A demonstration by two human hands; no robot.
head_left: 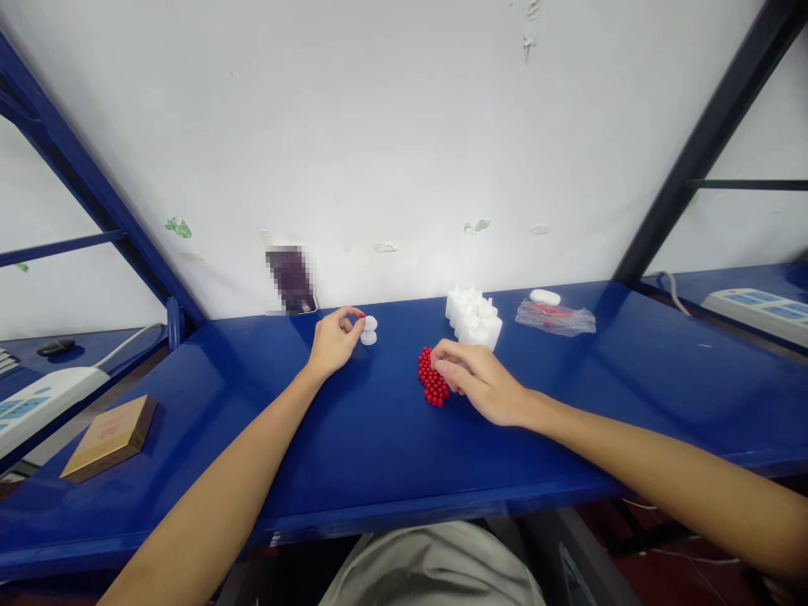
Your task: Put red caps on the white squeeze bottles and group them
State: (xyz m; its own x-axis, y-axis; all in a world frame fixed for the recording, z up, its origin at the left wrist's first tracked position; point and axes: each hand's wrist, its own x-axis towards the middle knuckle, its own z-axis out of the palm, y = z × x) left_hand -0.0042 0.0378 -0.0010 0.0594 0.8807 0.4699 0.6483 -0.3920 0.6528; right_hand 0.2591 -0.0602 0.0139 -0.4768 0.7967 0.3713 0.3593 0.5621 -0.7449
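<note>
My left hand is closed in a pinch, with a small red bead showing at the fingertips. Right beside those fingertips stand small white round pieces, one seeming to sit above the other. A pile of red beads lies on the blue table. Over the pile's right edge is my right hand, thumb and fingers drawn together. Whatever its fingertips hold, if anything, is hidden. Behind it, a cluster of white pieces with pointed tops stands on the table.
A clear plastic bag with something red inside lies at the back right, a white oval object behind it. A phone leans on the wall. At left lies a gold box. Power strips rest on both sides.
</note>
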